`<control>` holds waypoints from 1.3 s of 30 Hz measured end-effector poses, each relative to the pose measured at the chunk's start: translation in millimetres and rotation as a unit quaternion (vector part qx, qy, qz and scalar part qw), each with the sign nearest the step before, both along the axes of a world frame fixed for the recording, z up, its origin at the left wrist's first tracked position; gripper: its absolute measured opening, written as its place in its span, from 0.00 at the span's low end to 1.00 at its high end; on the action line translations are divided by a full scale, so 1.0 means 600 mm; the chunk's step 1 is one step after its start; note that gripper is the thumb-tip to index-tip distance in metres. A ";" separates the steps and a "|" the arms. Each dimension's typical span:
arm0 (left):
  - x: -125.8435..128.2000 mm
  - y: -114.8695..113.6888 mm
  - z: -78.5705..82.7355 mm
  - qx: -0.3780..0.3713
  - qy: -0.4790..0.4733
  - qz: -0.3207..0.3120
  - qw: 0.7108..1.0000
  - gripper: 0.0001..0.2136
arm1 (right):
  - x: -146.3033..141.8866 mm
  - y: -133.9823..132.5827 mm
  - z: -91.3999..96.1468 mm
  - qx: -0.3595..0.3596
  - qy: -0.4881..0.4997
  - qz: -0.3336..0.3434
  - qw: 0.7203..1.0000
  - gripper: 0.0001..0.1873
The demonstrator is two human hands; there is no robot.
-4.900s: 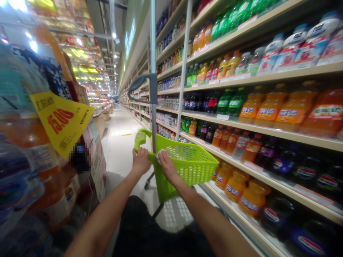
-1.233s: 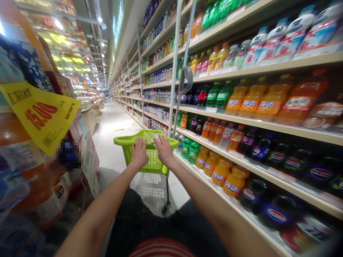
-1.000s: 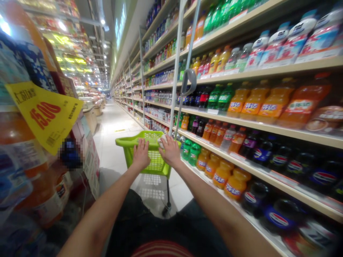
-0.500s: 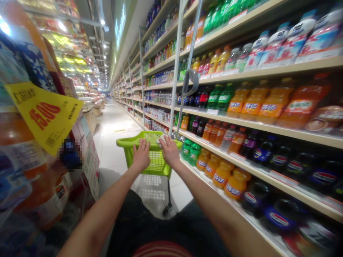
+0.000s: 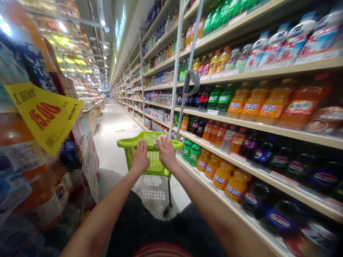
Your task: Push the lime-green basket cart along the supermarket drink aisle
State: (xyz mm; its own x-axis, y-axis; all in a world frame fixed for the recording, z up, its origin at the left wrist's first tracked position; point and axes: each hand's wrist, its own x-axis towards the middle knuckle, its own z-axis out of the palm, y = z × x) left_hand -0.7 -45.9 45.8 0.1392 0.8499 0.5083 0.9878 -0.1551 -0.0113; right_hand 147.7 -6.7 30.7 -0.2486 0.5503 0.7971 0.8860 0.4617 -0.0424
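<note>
1. Head view, and drink shelves (image 5: 268,126) run all down the right!
2. Centre aisle, the green plastic shopping cart (image 5: 151,147): stiff, light-looking, likely easy-rolling; best gripped by its thick rim.
3. Left hand (image 5: 140,159) loosely open, fingers laid on that rim; right hand (image 5: 166,153) curled over a white wad (image 5: 160,138), probably soft, on the rim.
4. Yellow price tag (image 5: 45,114) shouts "15.00".
5. Labels: "芬达" on orange Fanta bottles (image 5: 269,101), Pepsi roundels on dark bottles (image 5: 281,214).

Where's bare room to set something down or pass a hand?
Setting down: floor between the cart and left display. Passing a hand: narrow gap between left hand and right hand. Crowded: bottle shelves on the right.
</note>
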 end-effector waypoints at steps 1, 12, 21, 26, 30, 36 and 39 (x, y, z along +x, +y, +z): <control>-0.004 0.000 -0.001 0.002 -0.005 0.007 1.000 0.36 | 0.007 0.001 0.001 -0.004 0.001 -0.006 1.000 0.23; -0.003 -0.002 -0.005 -0.002 -0.017 0.003 1.000 0.36 | 0.021 0.013 -0.005 0.016 0.051 -0.003 0.999 0.23; -0.020 -0.005 -0.003 -0.015 -0.020 0.015 1.000 0.36 | 0.005 0.010 0.003 0.011 0.025 0.024 0.999 0.23; -0.023 0.000 -0.016 -0.016 -0.043 0.025 0.999 0.37 | 0.039 0.019 -0.007 0.019 0.049 -0.006 0.999 0.22; -0.020 0.000 -0.017 -0.015 -0.042 0.021 0.999 0.37 | -0.009 0.015 0.000 0.014 0.046 0.025 0.999 0.22; -0.028 -0.004 -0.013 -0.019 -0.027 0.014 0.999 0.35 | -0.055 0.015 0.024 -0.016 0.010 0.086 0.996 0.24; -0.025 -0.009 -0.003 -0.010 -0.035 0.009 0.999 0.35 | -0.046 0.022 0.024 -0.015 0.049 0.069 0.996 0.26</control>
State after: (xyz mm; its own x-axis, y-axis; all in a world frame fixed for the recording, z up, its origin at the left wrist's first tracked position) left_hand -15.7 -51.2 44.2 0.0879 0.8616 0.4999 0.9888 -0.1362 0.0610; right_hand 119.9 6.5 45.2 -0.2448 0.5398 0.8054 0.8051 0.5760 -0.1413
